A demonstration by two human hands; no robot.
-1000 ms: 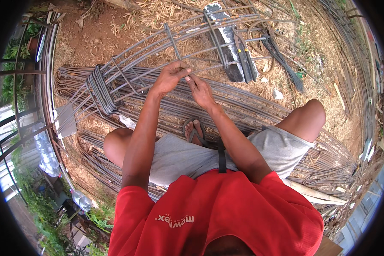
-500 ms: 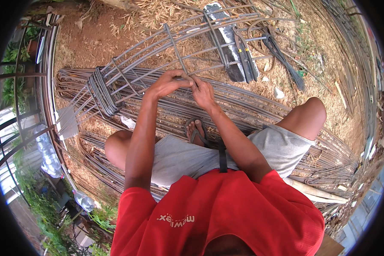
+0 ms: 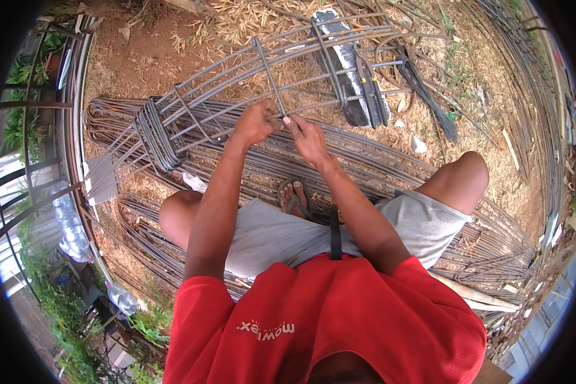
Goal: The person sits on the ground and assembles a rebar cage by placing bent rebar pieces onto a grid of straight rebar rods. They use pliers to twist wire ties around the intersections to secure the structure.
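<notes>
A long cage of steel rebar (image 3: pixel 227 83) stretches in front of me, with square stirrups round its lengthwise bars. Both hands meet at the near lower corner of the middle stirrup (image 3: pixel 267 67). Curled fingers of my left hand (image 3: pixel 256 123) grip the near lengthwise bar just left of that corner. My right hand (image 3: pixel 310 141) pinches at the corner from the right, its thumb pressed on the steel. Whether a thin tie wire lies between the fingers is too small to tell. A tight stack of stirrups (image 3: pixel 157 137) hangs round the bars at the cage's left end.
Beyond the cage's right part, pincers (image 3: pixel 372 89) with black and yellow handles lie on a dark, white-stained board (image 3: pixel 357 116). A bundle of dark tie wire (image 3: pixel 436 114) is right of them. Bent rebar (image 3: pixel 377 148) covers the ground below. A metal fence (image 3: pixel 77 128) runs along the left.
My left hand has curled more tightly and turned at the bar. The right thumb now presses at the stirrup corner. The cage has shifted slightly in view, along with the whole scene.
</notes>
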